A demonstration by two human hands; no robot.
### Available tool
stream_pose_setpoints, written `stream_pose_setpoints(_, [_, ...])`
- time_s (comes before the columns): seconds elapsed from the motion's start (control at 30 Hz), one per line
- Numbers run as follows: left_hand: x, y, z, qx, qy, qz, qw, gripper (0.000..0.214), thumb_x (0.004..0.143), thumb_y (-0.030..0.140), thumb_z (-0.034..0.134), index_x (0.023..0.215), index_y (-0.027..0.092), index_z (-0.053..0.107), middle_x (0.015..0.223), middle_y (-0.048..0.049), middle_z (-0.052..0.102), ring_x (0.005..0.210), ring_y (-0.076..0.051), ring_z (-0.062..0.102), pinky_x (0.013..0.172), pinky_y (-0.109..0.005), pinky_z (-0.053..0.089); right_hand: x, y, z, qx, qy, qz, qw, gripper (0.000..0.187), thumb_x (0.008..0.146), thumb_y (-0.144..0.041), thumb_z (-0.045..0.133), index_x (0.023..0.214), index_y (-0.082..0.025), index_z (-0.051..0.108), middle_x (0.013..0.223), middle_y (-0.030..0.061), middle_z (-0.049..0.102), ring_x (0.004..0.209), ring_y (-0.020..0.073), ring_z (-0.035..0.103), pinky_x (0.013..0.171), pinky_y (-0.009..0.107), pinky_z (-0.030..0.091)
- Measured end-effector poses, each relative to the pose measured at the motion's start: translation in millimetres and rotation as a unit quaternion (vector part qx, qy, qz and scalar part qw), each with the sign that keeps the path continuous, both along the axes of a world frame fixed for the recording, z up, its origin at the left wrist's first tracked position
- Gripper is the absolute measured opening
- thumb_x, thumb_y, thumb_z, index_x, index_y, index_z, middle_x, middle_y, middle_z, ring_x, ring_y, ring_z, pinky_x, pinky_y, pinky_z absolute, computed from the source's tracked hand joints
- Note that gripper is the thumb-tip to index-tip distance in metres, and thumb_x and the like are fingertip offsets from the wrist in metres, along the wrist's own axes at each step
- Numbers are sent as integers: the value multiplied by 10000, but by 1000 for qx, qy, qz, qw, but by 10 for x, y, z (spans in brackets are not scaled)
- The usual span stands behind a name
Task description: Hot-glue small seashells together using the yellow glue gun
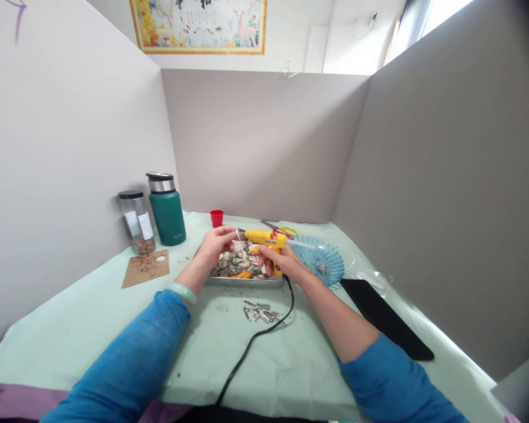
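Observation:
My right hand (280,261) is wrapped round the grip of a yellow hot glue gun (262,237). A clear glue stick (302,243) sticks out of the gun's back end, and a black cord (264,332) runs from its handle toward me. My left hand (218,244) pinches a small thing right at the nozzle; it is too small to make out. Under both hands lies a metal tray (247,282) full of shells (229,262) and some orange pieces (243,274). In front of the tray is a loose heap of small silver metal clips (260,312).
A blue scalloped plate (330,258) holds a small piece. Scissors (286,230) and a red cup (217,218) stand behind the tray. To the left are a green bottle (167,217), a clear jar (136,226) and a brown board (145,270). A black mat (385,317) lies right.

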State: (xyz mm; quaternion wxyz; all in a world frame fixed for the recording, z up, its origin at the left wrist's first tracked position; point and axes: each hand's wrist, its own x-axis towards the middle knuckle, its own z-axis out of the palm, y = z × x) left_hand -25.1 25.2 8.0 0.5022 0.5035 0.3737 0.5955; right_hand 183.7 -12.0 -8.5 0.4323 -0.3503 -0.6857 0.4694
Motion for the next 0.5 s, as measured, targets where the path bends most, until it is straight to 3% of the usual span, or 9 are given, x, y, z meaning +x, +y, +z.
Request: stream_pose_setpoints(0.5, [-4,0,1,-1,1,3,1000,334,569,255,835,802,116,639,579,12,640,394,-72,510,433,-213,406,19,50,-54,-2,-13,15,1000,437,837,-584,616,789,-153,667,651,34,697,424,99,547,444,223,422])
